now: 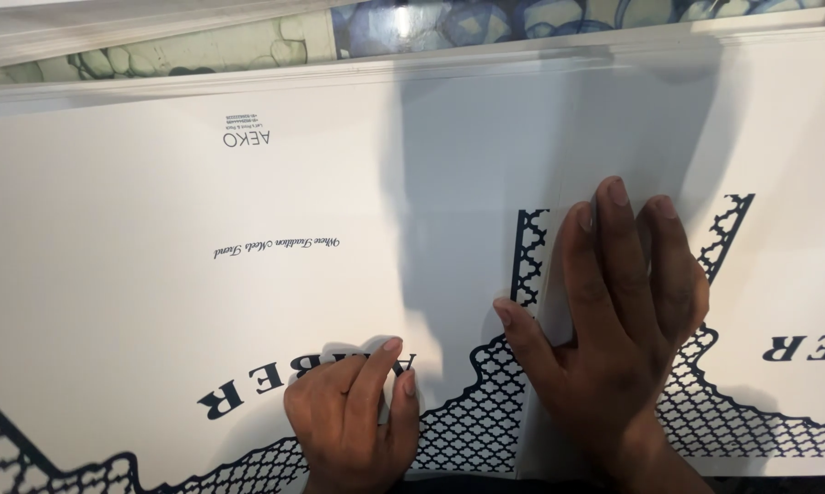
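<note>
head view, single frame. two hands in view, both the person's own, both in the lower half of the frame.

one large white printed cardboard sheet (pixel 202 302) fills nearly the whole frame, lying flat; dark navy lattice border runs along its lower edge, with dark lettering, all upside down to the camera. one narrow folded flap (pixel 614 128) of the same sheet rises as a vertical strip right of centre, its crease running up toward the upper edge.

right hand (pixel 614 320), lower right of centre: spread wide, palm down, four fingers flat on the flap, thumb out to the left on the crease line. pressing, nothing gripped.

left hand (pixel 357 416), lower centre: loosely curled, fingertips resting on the sheet by the lettering. possibly pinching an edge, but the view does not settle it.

upper edge of frame: stacked white sheet edges (pixel 248 78), count unclear, and behind them one patterned surface (pixel 485 18), green at upper left, blue at upper right.
</note>
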